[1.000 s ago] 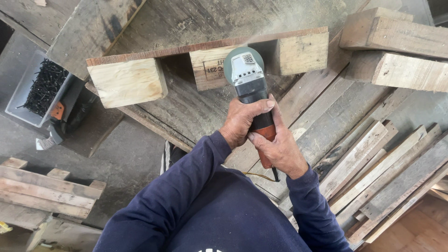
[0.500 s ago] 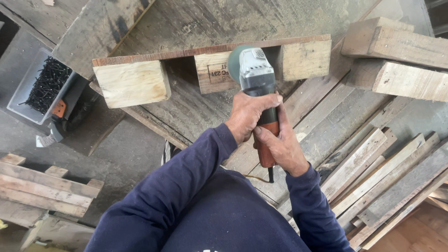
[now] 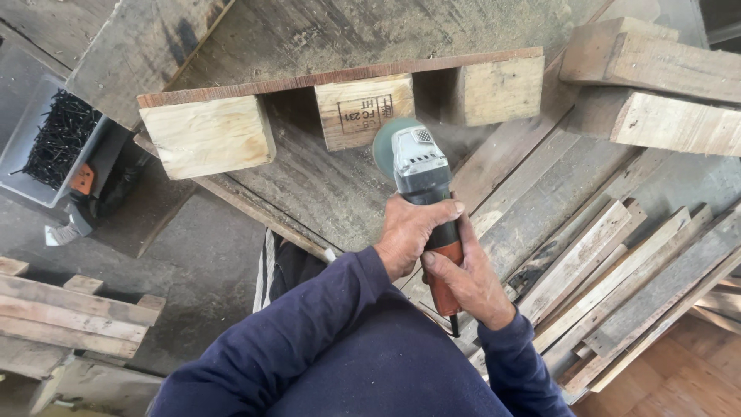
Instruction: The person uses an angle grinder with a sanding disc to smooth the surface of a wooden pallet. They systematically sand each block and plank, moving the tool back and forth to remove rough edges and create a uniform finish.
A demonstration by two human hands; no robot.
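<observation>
Both my hands grip an angle grinder (image 3: 421,174) with a grey head and an orange handle. My left hand (image 3: 411,234) wraps the body just behind the head. My right hand (image 3: 469,279) holds the orange handle lower down. The grinder's disc sits against the lower right corner of the middle wooden block (image 3: 363,108) of an upturned pallet piece (image 3: 340,76). Fine dust hangs around the disc. A pale block (image 3: 207,136) stands at the left end and another block (image 3: 502,89) at the right end.
A clear tub of black screws (image 3: 54,139) sits at the left, with an orange and black tool (image 3: 85,185) beside it. Loose planks (image 3: 617,278) pile up at the right. Thick timbers (image 3: 656,85) lie at the upper right. A small pallet (image 3: 69,313) rests on the floor lower left.
The grinder and both hands have shifted down and slightly left along the middle block, from its upper right side to its lower right corner.
</observation>
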